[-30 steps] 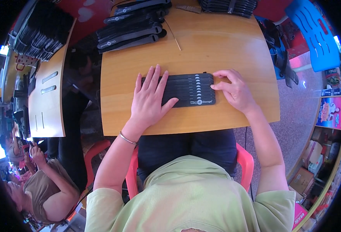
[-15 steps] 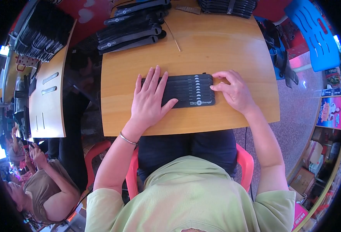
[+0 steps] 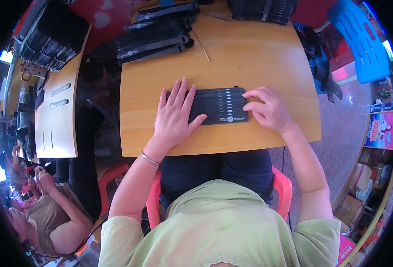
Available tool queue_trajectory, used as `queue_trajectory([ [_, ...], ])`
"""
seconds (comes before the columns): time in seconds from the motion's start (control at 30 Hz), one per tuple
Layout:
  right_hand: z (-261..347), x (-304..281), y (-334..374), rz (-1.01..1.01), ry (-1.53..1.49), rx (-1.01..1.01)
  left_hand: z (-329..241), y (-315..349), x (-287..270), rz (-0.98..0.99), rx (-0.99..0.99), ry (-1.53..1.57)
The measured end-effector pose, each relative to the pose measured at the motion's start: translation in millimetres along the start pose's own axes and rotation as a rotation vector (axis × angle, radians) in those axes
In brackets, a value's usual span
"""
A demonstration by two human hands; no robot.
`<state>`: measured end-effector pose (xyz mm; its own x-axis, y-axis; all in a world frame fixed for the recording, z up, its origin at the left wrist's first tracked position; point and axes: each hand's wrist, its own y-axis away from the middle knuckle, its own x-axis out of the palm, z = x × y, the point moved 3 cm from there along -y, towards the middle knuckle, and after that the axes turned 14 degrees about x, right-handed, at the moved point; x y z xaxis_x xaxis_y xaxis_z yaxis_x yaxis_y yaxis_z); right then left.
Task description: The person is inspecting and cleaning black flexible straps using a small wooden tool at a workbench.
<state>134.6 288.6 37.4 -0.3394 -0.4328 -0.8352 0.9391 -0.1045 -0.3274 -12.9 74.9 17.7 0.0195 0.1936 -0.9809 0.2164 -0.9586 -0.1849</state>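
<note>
"Wooden tabletop (image 3: 267,58) out front, and one black strap bundle (image 3: 212,106) lies flat near its close edge!"
"Left hand (image 3: 175,116)?"
"Palm down over the bundle's left end, fingers straight, clutching nothing!"
"And the right hand (image 3: 272,110)?"
"Arched, thumb and forefinger at the opposite edge; pinching or just touching, I can't tell."
"Farther off: one thin stick (image 3: 201,45), then two dark piles (image 3: 154,39)!"
</note>
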Motion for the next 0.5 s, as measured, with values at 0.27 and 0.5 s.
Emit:
queue_trajectory([
  [0.27,75.1,40.7,-15.3,0.037,0.208,0.13,7.9,16.3,-5.7,-0.098,-0.011,0.046],
  [0.5,83.8,67.8,-17.1,0.197,0.416,0.25,12.4,45.9,-9.1,0.009,-0.04,-0.06],
])
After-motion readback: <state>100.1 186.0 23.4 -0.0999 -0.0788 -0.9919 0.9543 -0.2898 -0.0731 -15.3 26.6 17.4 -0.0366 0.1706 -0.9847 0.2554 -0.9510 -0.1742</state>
